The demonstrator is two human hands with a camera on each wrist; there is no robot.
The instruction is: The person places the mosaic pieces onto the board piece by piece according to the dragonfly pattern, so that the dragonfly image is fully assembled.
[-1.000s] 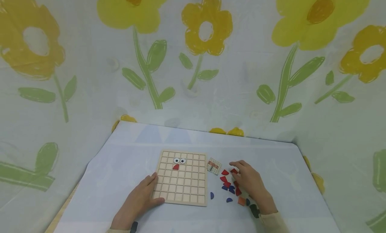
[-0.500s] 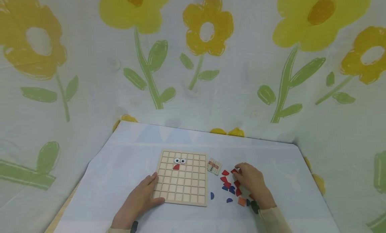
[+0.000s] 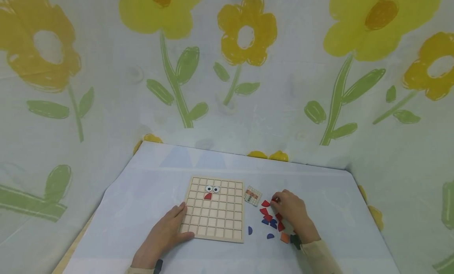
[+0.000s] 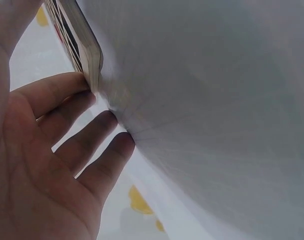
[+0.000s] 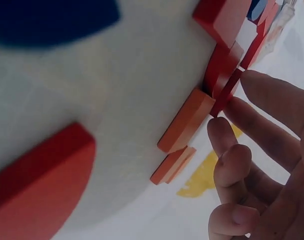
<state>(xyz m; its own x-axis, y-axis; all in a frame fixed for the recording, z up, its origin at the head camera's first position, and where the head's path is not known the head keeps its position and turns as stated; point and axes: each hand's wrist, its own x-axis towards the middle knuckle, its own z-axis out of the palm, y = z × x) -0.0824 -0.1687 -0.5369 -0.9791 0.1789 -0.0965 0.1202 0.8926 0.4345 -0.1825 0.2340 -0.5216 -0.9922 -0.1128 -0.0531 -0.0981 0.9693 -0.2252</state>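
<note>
My left hand (image 3: 164, 231) rests at the near left corner of a square wooden grid board (image 3: 221, 213), fingers along its left side and thumb at the front edge. In the left wrist view, fingertips touch the board's side (image 4: 94, 62) and the table. Two round eye pieces (image 3: 213, 189) and a red quarter-circle piece (image 3: 208, 196) sit in the board's upper cells. To the right, my right hand (image 3: 292, 211) pinches a thin red piece (image 5: 227, 93) between thumb and finger, at the far end of the loose pieces. Its other fingers are bent.
A small pattern card (image 3: 253, 195) lies beside the board's right edge. Several red pieces (image 3: 264, 211), blue half-circles (image 3: 270, 236) and an orange piece (image 3: 285, 237) are scattered before the right hand. Behind the table hangs a flower-printed cloth (image 3: 276, 120).
My right hand's fingers have closed from a spread position onto a red piece at the far end of the loose pieces. The left hand and board stay put.
</note>
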